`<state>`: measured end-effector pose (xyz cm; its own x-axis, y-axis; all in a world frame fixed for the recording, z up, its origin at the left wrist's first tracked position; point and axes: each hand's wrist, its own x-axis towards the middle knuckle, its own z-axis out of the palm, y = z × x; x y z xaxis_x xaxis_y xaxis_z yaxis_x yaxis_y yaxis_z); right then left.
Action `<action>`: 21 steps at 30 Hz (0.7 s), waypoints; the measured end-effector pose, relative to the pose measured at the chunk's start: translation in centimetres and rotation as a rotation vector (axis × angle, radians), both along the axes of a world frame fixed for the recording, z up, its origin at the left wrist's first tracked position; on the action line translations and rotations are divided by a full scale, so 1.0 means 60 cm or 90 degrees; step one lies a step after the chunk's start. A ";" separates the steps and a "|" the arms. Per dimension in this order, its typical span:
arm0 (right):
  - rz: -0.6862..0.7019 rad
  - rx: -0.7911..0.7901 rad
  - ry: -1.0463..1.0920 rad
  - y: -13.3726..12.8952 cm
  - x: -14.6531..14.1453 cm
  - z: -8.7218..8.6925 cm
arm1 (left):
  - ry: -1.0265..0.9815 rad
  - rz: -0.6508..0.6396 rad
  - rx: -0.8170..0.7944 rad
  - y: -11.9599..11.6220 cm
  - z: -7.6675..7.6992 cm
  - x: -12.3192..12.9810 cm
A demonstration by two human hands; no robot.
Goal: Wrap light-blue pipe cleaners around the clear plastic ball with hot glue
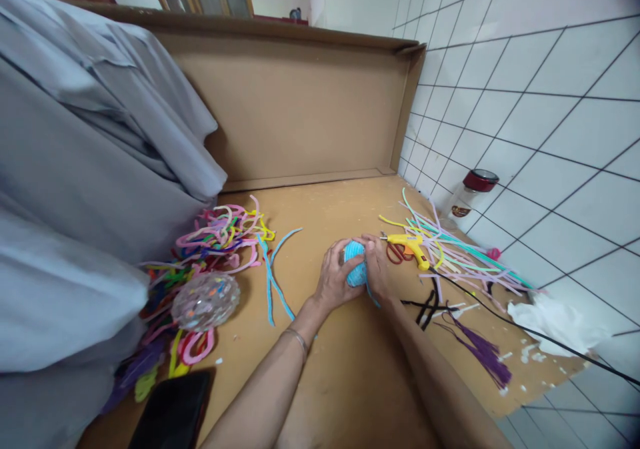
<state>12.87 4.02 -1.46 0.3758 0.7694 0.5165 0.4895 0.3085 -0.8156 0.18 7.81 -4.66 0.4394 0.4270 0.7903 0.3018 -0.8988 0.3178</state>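
Tabletop [310, 210], well in from far and right edges: left hand [334, 270] and right hand [377, 269] clamped around ribbed blue piece [355, 260]. We judge it largely wound; blue strand [371, 294] trails loose, blue stems [269, 279] lie unused.

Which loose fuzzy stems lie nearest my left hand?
The blue stems, crossing each other left of your left hand; the multicoloured heap lies farther left, the black stems beyond your right hand.
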 end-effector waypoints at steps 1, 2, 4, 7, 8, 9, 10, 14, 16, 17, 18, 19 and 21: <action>0.007 -0.009 0.018 -0.002 -0.002 0.003 | 0.005 0.003 0.000 0.000 0.001 0.000; 0.016 -0.013 0.027 -0.004 -0.004 0.006 | 0.009 0.005 -0.004 -0.001 0.001 -0.001; 0.036 -0.005 0.009 -0.010 -0.011 0.014 | 0.006 0.008 -0.016 -0.002 0.003 -0.001; 0.059 0.010 -0.036 -0.016 -0.019 0.021 | -0.007 0.011 -0.038 -0.003 0.005 -0.001; 0.061 0.013 -0.047 -0.017 -0.020 0.021 | -0.007 0.013 -0.041 -0.003 0.005 -0.001; 0.061 0.014 -0.053 -0.017 -0.020 0.020 | -0.005 0.015 -0.041 -0.003 0.006 -0.001; 0.057 0.012 -0.054 -0.016 -0.018 0.017 | -0.004 0.015 -0.037 -0.003 0.007 -0.001; 0.043 -0.014 -0.012 -0.011 -0.004 -0.002 | 0.001 0.004 -0.001 -0.003 0.008 0.001; 0.045 -0.013 0.009 -0.010 0.002 -0.009 | 0.011 0.005 0.011 -0.003 0.008 0.002; 0.048 -0.010 0.013 -0.010 0.003 -0.011 | 0.014 0.006 0.016 -0.003 0.008 0.002; 0.052 -0.007 0.013 -0.012 0.004 -0.011 | 0.014 0.007 0.021 -0.003 0.008 0.003; 0.055 -0.004 0.011 -0.014 0.004 -0.010 | 0.015 0.007 0.024 -0.003 0.007 0.002; 0.065 0.001 0.001 -0.018 0.001 -0.005 | 0.011 0.011 0.017 -0.003 0.007 0.002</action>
